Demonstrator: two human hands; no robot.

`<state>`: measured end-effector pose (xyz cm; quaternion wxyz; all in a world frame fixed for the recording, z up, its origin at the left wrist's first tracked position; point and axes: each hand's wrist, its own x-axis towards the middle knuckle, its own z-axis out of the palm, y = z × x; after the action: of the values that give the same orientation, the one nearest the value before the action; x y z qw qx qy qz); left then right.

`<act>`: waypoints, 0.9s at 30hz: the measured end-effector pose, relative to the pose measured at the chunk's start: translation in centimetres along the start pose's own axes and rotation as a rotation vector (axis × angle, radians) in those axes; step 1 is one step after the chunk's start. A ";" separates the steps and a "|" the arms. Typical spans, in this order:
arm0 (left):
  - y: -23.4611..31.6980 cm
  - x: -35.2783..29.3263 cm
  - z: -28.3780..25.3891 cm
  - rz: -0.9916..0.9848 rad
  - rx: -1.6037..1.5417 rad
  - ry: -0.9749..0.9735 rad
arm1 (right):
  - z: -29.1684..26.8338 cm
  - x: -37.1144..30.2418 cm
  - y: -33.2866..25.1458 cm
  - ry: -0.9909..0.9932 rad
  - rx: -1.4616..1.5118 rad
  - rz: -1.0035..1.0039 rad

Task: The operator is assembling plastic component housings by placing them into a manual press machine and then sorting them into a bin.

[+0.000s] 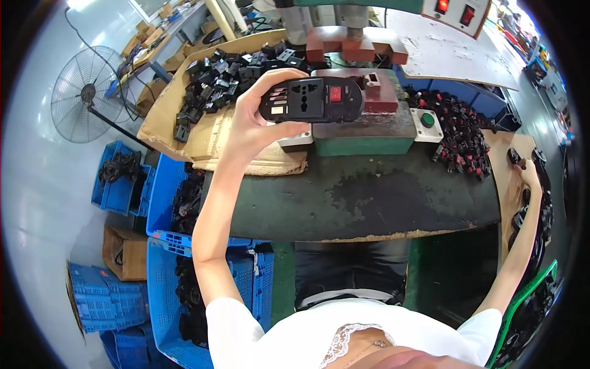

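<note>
Left grip (247, 117) pinches the black socket (310, 111) by its left end, long side left-to-right. Right grip (528, 174): I can't tell.

Room over bench front (276, 206); press base (365, 145) blocks ctr rear, parts pile (460, 136) R, carton (161, 122) L.

We see a dark, patchily worn bench top (264, 206), frayed along its front. Directly on it: green press base (364, 146), cardboard (212, 144) left rear, red-and-black parts (458, 138) heaped right.
</note>
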<state>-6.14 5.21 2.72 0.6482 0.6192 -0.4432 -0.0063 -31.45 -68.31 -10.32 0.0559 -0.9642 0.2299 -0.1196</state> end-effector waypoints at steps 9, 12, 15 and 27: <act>2.7 -2.9 -2.5 0.276 0.332 0.039 | -1.6 -0.5 -3.9 -0.054 0.149 -0.060; 3.5 -4.1 -2.9 0.450 0.701 0.093 | -3.9 -1.8 -12.6 0.024 0.168 -0.128; 3.6 -5.4 -2.6 0.592 0.957 0.224 | -6.5 -3.6 -19.3 0.279 -0.033 -0.394; 5.5 -9.5 -3.1 0.499 1.128 0.268 | -4.4 -5.3 -48.8 0.345 0.046 -1.229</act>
<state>-13.14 14.26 2.29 0.2537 0.7392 -0.4242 0.4574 -16.17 -22.76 0.83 -0.0400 -0.8856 -0.3619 -0.2885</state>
